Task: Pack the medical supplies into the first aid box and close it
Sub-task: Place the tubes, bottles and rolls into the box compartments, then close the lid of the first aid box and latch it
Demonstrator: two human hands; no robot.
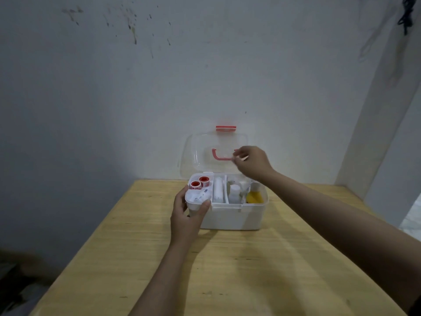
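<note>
No legible text or labels.

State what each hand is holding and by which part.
Left hand grips the first aid box at its front-left corner. Right hand pinches the open clear lid near its red handle.

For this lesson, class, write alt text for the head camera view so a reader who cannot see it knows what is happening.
A white first aid box stands open on a wooden table, with tape rolls, a bandage and bottles inside. The left hand grips its front left corner; the right hand reaches to the raised clear lid near its pink handle.
</note>
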